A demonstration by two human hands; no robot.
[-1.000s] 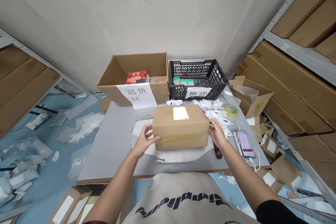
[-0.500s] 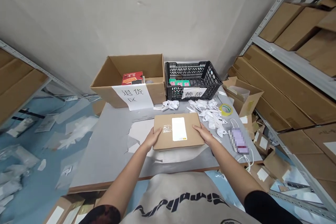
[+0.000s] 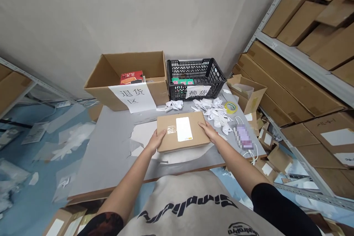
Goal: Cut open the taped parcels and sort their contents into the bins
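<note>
A flat brown cardboard box (image 3: 173,143) with a white label (image 3: 184,129) on its top is held level over the middle of the table (image 3: 107,155). My left hand (image 3: 157,141) grips its left end, thumb on top and fingers hidden along the side. At the right end my right hand (image 3: 209,132) grips it the same way. Strips of clear tape shine on the lid left of the label. Partly under the box lies a torn pale patch (image 3: 143,132) on the grey tabletop.
Behind stand an open carton (image 3: 96,94) with a red book box (image 3: 131,77) and a black crate (image 3: 218,84) with green packs. Crumpled paper (image 3: 217,112), a tape roll (image 3: 231,107) and a phone (image 3: 245,136) with white cable lie right. Shelves (image 3: 309,59) of cartons flank the table.
My view has turned slightly right, so the scene sits further left in the picture. Both hands keep hold of the cardboard box, which stays over the same part of the table.
</note>
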